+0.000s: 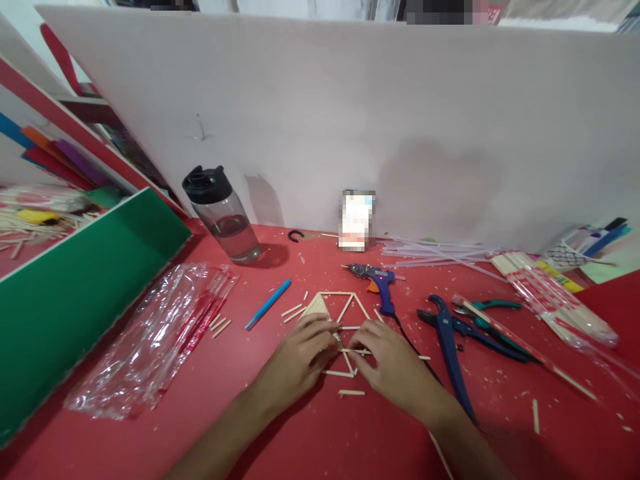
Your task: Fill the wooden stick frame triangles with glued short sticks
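A frame of thin wooden sticks [336,293] glued into triangles lies flat on the red table, with one part at its upper left filled by sticks side by side. My left hand [305,350] rests over its left side, fingers bent and pinching the end of a short wooden stick [345,351]. From the other side my right hand [387,353] grips the same stick between thumb and fingers, low over the middle of the frame. Both palms hide parts of the frame. A loose cut stick [352,393] lies just below it.
Beyond the frame lies a blue glue gun [383,287], its cord running under my right arm. Cutters [447,347] and packed sticks [560,300] are at right. A blue pen [268,305], plastic wrapper [150,340], water bottle [225,220] and green panel [100,287] are left. A phone [356,221] leans behind.
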Demonstrator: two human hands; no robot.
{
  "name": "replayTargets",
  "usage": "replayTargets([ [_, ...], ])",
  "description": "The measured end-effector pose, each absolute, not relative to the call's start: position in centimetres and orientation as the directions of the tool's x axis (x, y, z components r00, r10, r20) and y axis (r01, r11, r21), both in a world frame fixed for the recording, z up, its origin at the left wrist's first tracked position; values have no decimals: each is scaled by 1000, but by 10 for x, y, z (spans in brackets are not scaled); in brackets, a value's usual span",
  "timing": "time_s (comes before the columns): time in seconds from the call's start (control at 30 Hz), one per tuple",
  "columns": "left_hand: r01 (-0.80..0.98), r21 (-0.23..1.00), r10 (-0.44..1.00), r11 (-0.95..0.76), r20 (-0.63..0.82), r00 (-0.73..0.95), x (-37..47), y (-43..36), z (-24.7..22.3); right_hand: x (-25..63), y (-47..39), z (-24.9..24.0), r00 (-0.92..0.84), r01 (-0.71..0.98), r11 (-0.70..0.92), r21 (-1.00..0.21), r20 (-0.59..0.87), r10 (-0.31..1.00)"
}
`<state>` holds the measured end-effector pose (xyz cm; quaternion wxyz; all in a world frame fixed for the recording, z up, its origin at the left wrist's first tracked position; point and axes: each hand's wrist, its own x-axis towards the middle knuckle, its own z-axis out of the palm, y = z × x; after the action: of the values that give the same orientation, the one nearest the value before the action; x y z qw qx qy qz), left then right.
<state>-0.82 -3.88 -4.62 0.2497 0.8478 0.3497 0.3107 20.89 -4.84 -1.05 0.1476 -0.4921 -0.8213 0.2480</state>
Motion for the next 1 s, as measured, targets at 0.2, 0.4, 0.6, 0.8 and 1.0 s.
replayTargets([
  [0.2,431,641,744,-635,360,562,-8,-39,-46,214,-44,-11,-429,764,375,-525,21,903],
  [0.4,431,658,756,-618,347,555,-7,-38,-43,242,-31,0,-235,894,217,-393,5,972],
  [0.6,420,658,751,-626,363,551,-7,-38,-43,255,-30,17,-162,946,104,-306,-171,972],
  [0.8,420,659,751,-625,359,555,-8,-39,-42,251,-33,16,-184,947,116,-298,-212,960],
  [1.0,427,645,748,-633,368,553,-7,-39,-41,250,-32,17,-200,941,124,-314,-220,955],
])
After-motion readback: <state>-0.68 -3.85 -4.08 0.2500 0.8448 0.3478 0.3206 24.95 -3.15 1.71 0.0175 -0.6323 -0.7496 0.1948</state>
